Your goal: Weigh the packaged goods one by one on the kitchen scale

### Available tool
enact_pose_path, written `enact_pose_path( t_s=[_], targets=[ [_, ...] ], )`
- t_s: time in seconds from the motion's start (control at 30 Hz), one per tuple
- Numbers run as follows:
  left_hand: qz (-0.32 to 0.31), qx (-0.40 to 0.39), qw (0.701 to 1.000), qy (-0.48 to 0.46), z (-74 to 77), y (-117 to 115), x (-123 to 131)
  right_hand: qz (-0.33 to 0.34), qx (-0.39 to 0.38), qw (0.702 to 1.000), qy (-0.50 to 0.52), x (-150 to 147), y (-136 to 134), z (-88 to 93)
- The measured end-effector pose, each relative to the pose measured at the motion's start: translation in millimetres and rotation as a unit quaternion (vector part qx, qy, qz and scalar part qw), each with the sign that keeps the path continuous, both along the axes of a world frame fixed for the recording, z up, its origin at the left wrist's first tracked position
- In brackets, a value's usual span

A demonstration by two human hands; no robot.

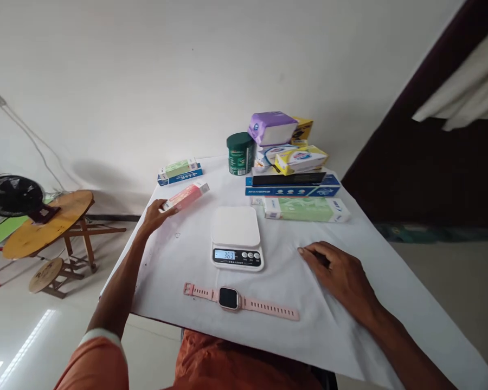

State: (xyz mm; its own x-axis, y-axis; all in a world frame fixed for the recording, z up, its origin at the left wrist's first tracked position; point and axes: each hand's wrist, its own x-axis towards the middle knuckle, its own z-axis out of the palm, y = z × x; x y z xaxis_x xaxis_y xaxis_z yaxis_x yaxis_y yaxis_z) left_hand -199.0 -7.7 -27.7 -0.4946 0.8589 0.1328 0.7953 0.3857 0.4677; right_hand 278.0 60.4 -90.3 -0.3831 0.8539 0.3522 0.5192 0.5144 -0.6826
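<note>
Left grip (156,216): fingers closed on the near end of a long, slim, pink-and-white rectangular carton (186,196), which points forward and right from the grip, its far end face white with faint printing. Right of this grip stands a white square plastic scale (236,227). Right grip (337,268): narrow, fingers curled toward the thumb, nothing visible held.

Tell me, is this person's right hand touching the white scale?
Apart. The head view shows a strip of white tablecloth between the right hand and the scale.
</note>
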Motion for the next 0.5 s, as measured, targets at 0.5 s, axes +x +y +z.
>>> enact_pose_path(
  t_s=[0.5],
  targets=[
    [-0.285, 0.044, 0.957, -0.033, 12.6, -10.4, 106.9, -0.015, -0.001, 1.0, -0.001, -0.8, -5.4, 6.5]
  ],
)
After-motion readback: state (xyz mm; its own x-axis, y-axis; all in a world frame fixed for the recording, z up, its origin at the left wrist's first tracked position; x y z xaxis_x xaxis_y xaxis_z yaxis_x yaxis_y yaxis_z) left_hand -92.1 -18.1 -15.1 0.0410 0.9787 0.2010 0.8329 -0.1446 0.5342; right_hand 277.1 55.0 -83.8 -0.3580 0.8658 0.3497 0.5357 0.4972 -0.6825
